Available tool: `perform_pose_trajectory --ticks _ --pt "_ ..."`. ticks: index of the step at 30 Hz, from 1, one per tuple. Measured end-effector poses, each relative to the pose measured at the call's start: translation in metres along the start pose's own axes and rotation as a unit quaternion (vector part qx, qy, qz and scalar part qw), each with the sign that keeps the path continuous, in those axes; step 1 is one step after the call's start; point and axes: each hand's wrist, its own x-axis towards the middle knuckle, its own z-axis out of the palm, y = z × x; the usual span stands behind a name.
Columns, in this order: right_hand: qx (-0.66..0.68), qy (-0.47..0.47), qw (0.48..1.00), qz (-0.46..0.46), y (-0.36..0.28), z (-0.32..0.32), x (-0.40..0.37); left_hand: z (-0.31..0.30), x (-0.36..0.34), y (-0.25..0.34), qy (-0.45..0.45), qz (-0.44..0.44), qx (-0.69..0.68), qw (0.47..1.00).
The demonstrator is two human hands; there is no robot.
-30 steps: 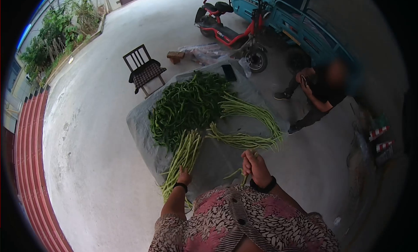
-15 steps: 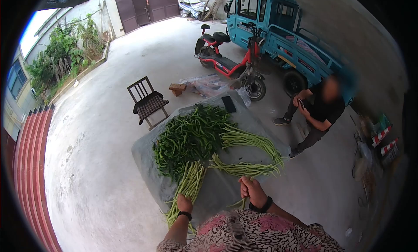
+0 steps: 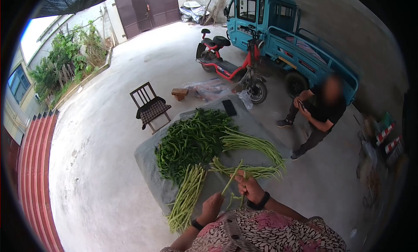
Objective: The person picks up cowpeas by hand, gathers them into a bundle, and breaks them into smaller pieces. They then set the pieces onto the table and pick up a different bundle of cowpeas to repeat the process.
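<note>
My left hand (image 3: 212, 206) is closed around one end of a long bean (image 3: 230, 179), which slants up to the right, passing close to my other hand. Beside it, my right hand (image 3: 249, 189) is shut on long beans, with thin green ends hanging below the fist; how many is hidden. A bundle of pale long beans (image 3: 188, 195) lies on the plastic sheet (image 3: 148, 165) left of my hands. Beyond it is a large heap of green chili peppers (image 3: 187, 141). Two more bunches of long beans, one upper bunch (image 3: 252, 143) and one lower bunch (image 3: 257, 171), spread out at the right.
A black phone (image 3: 228, 107) lies at the sheet's far edge. Behind stand a chair (image 3: 150, 108), a wooden block (image 3: 179, 93), a red scooter (image 3: 226, 69) and a blue cargo tricycle (image 3: 300, 51). A seated person (image 3: 324, 106) holds a phone at the right.
My left hand has left the bean bundle, moved right and now grips a single long bean near my right hand. The right hand stays closed and has shifted slightly.
</note>
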Motion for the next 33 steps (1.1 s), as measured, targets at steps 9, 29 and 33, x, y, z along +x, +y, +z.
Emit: perform_pose_trajectory --ticks 9,29,33 --pt "-0.041 -0.026 0.995 -0.083 -0.009 -0.02 -0.01 0.022 0.001 0.01 -0.119 0.036 0.022 0.992" --pt "-0.246 -0.033 0.933 -0.261 -0.011 -0.012 -0.03 0.044 -0.004 0.001 -0.165 -0.02 -0.053 0.985" --pt "-0.236 -0.049 0.921 -0.305 -0.014 -0.02 -0.027 0.045 -0.016 -0.021 -0.161 -0.005 0.018 0.987"
